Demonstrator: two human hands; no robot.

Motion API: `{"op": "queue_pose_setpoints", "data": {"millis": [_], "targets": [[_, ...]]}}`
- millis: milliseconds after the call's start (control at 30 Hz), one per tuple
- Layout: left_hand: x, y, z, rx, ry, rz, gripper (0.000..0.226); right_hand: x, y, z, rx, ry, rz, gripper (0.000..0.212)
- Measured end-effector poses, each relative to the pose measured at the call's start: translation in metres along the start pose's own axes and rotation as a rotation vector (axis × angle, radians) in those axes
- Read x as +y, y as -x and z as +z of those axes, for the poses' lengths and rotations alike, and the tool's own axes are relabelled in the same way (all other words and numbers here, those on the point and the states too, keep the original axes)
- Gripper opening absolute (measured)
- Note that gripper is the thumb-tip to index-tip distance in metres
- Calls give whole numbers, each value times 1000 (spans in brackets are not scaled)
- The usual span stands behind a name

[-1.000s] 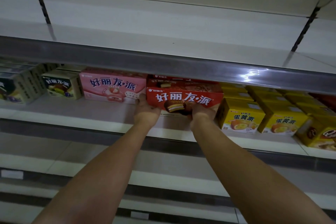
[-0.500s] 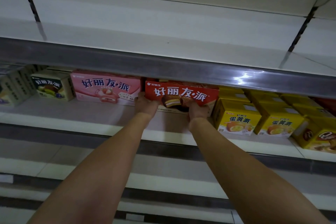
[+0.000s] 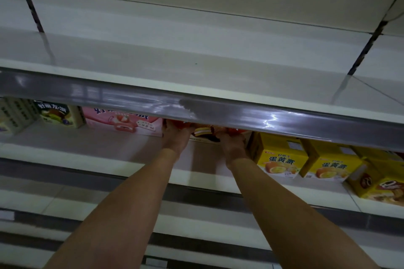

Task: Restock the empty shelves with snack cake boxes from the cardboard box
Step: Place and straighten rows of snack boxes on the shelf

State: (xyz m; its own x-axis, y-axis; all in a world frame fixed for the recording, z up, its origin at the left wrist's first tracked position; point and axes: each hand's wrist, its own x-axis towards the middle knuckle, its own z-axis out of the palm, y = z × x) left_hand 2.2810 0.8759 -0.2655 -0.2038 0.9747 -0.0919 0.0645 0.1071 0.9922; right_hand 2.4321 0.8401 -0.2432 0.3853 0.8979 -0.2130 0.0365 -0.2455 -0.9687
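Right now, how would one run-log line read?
hands: left hand, right hand hold red snack cake box | place: between pink box, yellow box

Your left hand (image 3: 176, 137) and right hand (image 3: 232, 145) grip the two ends of the red snack cake box (image 3: 204, 133) at mid-frame, its top hidden behind the grey shelf rail (image 3: 196, 107). The box sits on the shelf (image 3: 109, 146), touching the pink box (image 3: 124, 122) to its left and just beside the yellow boxes (image 3: 282, 157) to its right.
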Motion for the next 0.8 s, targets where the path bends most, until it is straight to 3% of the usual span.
{"op": "queue_pose_setpoints", "data": {"millis": [167, 300, 500, 700, 800], "targets": [[26, 33, -7, -53, -6, 22, 96, 3, 3, -2, -26, 162, -9, 110], [24, 36, -15, -86, -7, 54, 91, 2, 11, -11, 12, 247, 18, 80], [22, 28, -36, -177, -115, 77, 65, 10, 3, 0, 64, 201, -10, 86], [16, 12, -52, -249, -347, 136, 59, 2, 35, 14, 245, 152, 25, 40], [12, 12, -56, -230, -459, 200, 48, 9, 51, 25, 308, 200, 6, 59]]}}
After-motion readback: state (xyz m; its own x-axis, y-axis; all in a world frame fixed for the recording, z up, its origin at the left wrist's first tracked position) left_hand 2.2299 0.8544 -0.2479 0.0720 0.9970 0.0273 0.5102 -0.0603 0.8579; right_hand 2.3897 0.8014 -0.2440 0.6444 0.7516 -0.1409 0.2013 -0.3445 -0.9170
